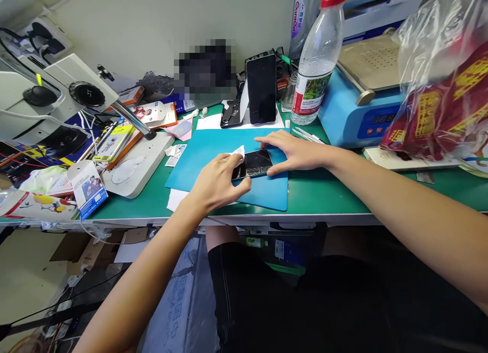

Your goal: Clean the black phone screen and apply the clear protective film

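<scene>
A dark smartphone (259, 162) lies flat on the blue mat (213, 142), its glossy face up and catching reflections. My left hand (219, 180) is over the phone's left end, its fingers pressing a white tissue (239, 152) against it. Part of the phone is hidden beneath that hand. At the phone's right end, my right hand (292, 150) rests with fingers spread, the thumb at the near right corner and the forefinger reaching past the far edge. Nothing is held in the right hand.
Behind the mat a second phone (261, 89) stands upright beside a plastic bottle (314, 63). A blue heating station (362, 99) and a red bag (438, 104) are on the right. Left are a microscope stand (133, 172) and stacked boxes (118, 142). The table's front edge (343, 219) is near.
</scene>
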`<act>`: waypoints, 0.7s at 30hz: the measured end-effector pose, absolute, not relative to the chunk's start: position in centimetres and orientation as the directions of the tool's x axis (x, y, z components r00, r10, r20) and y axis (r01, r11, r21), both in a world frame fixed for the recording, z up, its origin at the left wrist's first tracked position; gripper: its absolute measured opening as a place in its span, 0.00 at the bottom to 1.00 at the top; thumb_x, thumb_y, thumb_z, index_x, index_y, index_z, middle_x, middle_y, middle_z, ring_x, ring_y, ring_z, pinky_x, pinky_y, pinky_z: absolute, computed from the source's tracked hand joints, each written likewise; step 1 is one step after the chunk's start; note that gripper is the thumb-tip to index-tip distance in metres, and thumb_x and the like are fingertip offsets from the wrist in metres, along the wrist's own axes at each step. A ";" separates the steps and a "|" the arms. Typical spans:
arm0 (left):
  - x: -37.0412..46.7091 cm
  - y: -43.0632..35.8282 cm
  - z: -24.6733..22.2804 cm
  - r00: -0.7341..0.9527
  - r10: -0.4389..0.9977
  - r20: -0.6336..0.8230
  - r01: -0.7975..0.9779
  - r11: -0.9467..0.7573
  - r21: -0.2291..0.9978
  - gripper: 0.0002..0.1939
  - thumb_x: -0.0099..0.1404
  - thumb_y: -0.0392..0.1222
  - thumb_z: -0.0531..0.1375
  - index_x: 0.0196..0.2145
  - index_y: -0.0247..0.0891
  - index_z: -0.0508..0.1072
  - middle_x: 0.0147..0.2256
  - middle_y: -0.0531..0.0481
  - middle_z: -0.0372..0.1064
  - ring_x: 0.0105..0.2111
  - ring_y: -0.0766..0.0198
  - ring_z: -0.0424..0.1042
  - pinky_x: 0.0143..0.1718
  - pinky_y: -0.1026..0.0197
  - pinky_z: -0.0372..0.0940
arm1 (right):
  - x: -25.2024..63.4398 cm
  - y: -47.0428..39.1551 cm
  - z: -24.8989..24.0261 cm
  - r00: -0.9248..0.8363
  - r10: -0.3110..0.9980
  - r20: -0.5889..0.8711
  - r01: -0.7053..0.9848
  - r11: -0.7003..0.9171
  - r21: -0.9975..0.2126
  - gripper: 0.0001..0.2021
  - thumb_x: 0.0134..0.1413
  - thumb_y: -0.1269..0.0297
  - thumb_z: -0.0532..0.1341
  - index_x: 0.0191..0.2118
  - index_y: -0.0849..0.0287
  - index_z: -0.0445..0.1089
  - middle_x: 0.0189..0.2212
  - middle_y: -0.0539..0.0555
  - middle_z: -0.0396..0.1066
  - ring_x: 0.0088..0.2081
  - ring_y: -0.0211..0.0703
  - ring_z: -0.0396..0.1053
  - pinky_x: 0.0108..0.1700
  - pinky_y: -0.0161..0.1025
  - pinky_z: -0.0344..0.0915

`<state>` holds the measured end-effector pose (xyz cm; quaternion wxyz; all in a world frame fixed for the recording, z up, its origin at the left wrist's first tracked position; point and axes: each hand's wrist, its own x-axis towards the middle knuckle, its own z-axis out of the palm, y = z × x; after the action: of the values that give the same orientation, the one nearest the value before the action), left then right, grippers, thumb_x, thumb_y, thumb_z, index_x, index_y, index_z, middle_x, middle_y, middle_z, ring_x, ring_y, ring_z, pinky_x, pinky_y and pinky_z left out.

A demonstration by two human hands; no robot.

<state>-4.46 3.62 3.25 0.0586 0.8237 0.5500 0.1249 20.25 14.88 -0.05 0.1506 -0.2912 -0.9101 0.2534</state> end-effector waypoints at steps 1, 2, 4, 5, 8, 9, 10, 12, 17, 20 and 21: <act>-4.6 3.6 3.3 0.370 0.919 0.137 0.891 -0.392 0.229 0.25 0.67 0.48 0.54 0.57 0.35 0.72 0.54 0.36 0.76 0.59 0.45 0.72 0.60 0.48 0.67 | 20.2 14.8 0.0 -0.784 0.608 0.123 0.456 0.699 -0.551 0.52 0.47 0.34 0.70 0.75 0.47 0.56 0.62 0.61 0.69 0.65 0.71 0.60 0.67 0.67 0.58; -4.9 3.4 3.3 0.377 0.917 0.132 0.889 -0.398 0.227 0.25 0.67 0.48 0.53 0.57 0.34 0.71 0.54 0.35 0.76 0.60 0.45 0.71 0.60 0.47 0.67 | 20.2 14.8 0.0 -0.784 0.609 0.121 0.455 0.696 -0.555 0.53 0.46 0.34 0.70 0.75 0.47 0.56 0.61 0.61 0.69 0.65 0.71 0.60 0.67 0.67 0.58; -5.8 2.9 3.3 0.395 0.911 0.117 0.880 -0.412 0.235 0.25 0.67 0.47 0.52 0.57 0.34 0.70 0.55 0.34 0.75 0.60 0.44 0.70 0.60 0.45 0.66 | 20.3 14.8 0.0 -0.784 0.609 0.116 0.453 0.691 -0.564 0.53 0.46 0.34 0.70 0.75 0.47 0.56 0.61 0.60 0.69 0.65 0.70 0.60 0.67 0.66 0.59; -6.2 2.6 3.3 0.405 0.908 0.110 0.875 -0.419 0.243 0.25 0.67 0.47 0.51 0.57 0.34 0.70 0.56 0.34 0.74 0.59 0.44 0.70 0.60 0.44 0.66 | 20.3 14.8 -0.1 -0.785 0.609 0.114 0.451 0.687 -0.570 0.53 0.46 0.34 0.70 0.75 0.47 0.56 0.60 0.60 0.69 0.65 0.70 0.60 0.67 0.66 0.59; -6.7 2.4 3.0 0.414 0.904 0.104 0.864 -0.426 0.269 0.25 0.66 0.48 0.51 0.56 0.34 0.68 0.56 0.34 0.73 0.57 0.42 0.71 0.59 0.41 0.67 | 20.4 14.9 -0.2 -0.789 0.605 0.107 0.443 0.681 -0.584 0.53 0.46 0.34 0.70 0.75 0.48 0.55 0.61 0.61 0.69 0.65 0.69 0.59 0.67 0.64 0.60; -6.5 2.5 2.9 0.414 0.904 0.109 0.862 -0.427 0.272 0.25 0.66 0.48 0.51 0.56 0.34 0.68 0.56 0.34 0.73 0.57 0.42 0.71 0.59 0.41 0.67 | 20.4 14.9 -0.2 -0.792 0.602 0.106 0.439 0.681 -0.585 0.53 0.46 0.34 0.70 0.75 0.49 0.55 0.61 0.61 0.68 0.66 0.69 0.59 0.67 0.64 0.60; -6.2 2.8 2.8 0.414 0.903 0.116 0.861 -0.430 0.273 0.24 0.65 0.47 0.51 0.56 0.34 0.68 0.56 0.34 0.73 0.57 0.42 0.71 0.59 0.41 0.67 | 20.4 14.9 -0.3 -0.793 0.600 0.107 0.437 0.683 -0.585 0.53 0.46 0.35 0.70 0.75 0.49 0.55 0.61 0.61 0.68 0.65 0.68 0.59 0.67 0.64 0.59; -5.3 3.4 2.7 0.415 0.900 0.133 0.858 -0.436 0.271 0.23 0.65 0.47 0.52 0.55 0.35 0.68 0.54 0.34 0.74 0.58 0.42 0.70 0.59 0.41 0.67 | 20.4 14.9 -0.3 -0.791 0.601 0.110 0.439 0.685 -0.581 0.53 0.46 0.35 0.71 0.75 0.49 0.55 0.61 0.61 0.68 0.65 0.68 0.59 0.67 0.64 0.59; -5.1 3.4 2.5 0.426 0.893 0.149 0.840 -0.451 0.302 0.22 0.66 0.45 0.52 0.55 0.35 0.67 0.56 0.34 0.73 0.59 0.44 0.70 0.60 0.43 0.66 | 20.4 14.8 -0.2 -0.789 0.605 0.109 0.446 0.685 -0.577 0.53 0.48 0.35 0.70 0.75 0.51 0.54 0.60 0.61 0.69 0.64 0.67 0.60 0.67 0.64 0.58; -5.8 2.5 2.3 0.433 0.889 0.148 0.834 -0.457 0.309 0.24 0.67 0.45 0.52 0.58 0.35 0.66 0.59 0.34 0.70 0.61 0.44 0.69 0.61 0.42 0.65 | 20.4 14.7 -0.2 -0.792 0.598 0.124 0.431 0.690 -0.581 0.52 0.48 0.36 0.70 0.74 0.51 0.56 0.59 0.61 0.69 0.63 0.66 0.61 0.66 0.64 0.59; -5.9 2.4 2.3 0.433 0.888 0.152 0.834 -0.459 0.306 0.24 0.67 0.45 0.52 0.58 0.35 0.66 0.59 0.34 0.70 0.61 0.44 0.69 0.61 0.42 0.65 | 20.4 14.7 -0.2 -0.792 0.596 0.130 0.426 0.693 -0.582 0.52 0.48 0.36 0.71 0.74 0.51 0.56 0.59 0.61 0.70 0.63 0.66 0.61 0.66 0.64 0.60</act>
<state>-5.86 2.43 2.27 0.0926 0.8415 0.5118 0.1463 20.39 14.71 -0.23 0.1563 -0.2817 -0.9066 0.2724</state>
